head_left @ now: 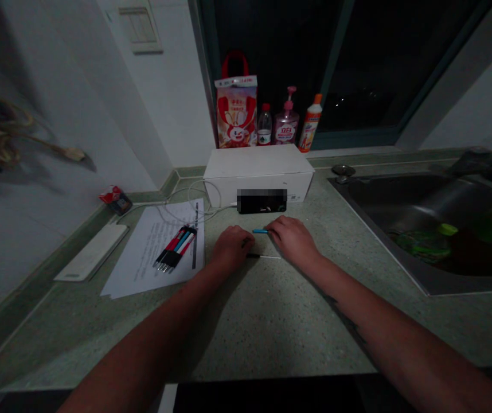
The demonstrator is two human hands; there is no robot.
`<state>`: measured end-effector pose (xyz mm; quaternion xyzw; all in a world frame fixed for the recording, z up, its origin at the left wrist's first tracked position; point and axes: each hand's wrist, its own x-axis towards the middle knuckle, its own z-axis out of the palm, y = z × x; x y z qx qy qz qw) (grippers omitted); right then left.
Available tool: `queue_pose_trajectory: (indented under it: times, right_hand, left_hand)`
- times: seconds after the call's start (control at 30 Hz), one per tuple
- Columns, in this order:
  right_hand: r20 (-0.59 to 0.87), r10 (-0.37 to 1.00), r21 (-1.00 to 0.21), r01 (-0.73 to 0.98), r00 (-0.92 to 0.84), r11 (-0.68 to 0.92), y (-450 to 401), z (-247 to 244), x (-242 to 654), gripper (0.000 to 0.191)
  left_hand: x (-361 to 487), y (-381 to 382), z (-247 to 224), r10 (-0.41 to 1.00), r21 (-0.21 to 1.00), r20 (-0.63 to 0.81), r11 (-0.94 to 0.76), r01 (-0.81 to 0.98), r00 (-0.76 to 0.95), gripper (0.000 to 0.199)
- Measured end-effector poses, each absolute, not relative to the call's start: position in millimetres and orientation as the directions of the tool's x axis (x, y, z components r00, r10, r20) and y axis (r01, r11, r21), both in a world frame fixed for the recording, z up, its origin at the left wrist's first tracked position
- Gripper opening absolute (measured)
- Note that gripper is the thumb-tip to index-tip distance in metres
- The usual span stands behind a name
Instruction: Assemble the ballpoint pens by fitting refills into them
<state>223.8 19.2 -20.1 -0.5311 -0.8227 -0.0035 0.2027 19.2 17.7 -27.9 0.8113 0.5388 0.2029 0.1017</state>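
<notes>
My left hand point(232, 246) and my right hand point(293, 241) rest palm down on the speckled green countertop point(263, 312), close together. A short blue pen part point(260, 230) lies between them, its end at my right fingers; whether they grip it is hidden. Below it lies a thin white rod with a black end point(264, 256), close to my left hand, which holds nothing visible. To the left, a bundle of red, blue and black pens point(174, 248) lies on a printed sheet of paper point(136, 269).
A white box point(258, 169) with a blurred black object point(262, 201) stands ahead, with a white cable point(194, 201) beside it. Several bottles point(287, 123) and a printed bag point(236, 112) line the window. A steel sink point(401, 212) lies right; a white strip point(92, 252) lies left.
</notes>
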Motion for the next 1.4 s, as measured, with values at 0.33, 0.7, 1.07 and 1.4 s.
queue_pose_trajectory:
  times: [0.33, 0.7, 1.07, 1.4]
  right_hand:
    - [0.312, 0.874, -0.233, 0.861, -0.373, 0.451, 18.5, -24.7, 221.7, 0.016]
    - [0.400, 0.829, -0.308, 0.795, -0.390, 0.522, 13.1, -20.4, 226.6, 0.018]
    - [0.309, 0.733, -0.238, 0.697, -0.606, 0.677, -0.4, -13.9, 218.4, 0.017]
    - [0.383, 0.820, -0.298, 0.783, -0.426, 0.546, 3.5, -15.7, 224.8, 0.016]
  left_hand:
    - [20.2, 14.3, -25.4, 0.931, 0.431, 0.218, -0.360, 0.827, 0.292, 0.012]
    - [14.8, -9.1, -5.5, 0.747, 0.297, 0.177, -0.661, 0.689, 0.641, 0.010]
    - [15.4, -6.9, -1.6, 0.848, 0.253, 0.203, -0.529, 0.810, 0.490, 0.014]
    - [4.8, -0.2, 1.1, 0.890, 0.250, 0.219, -0.448, 0.858, 0.400, 0.023]
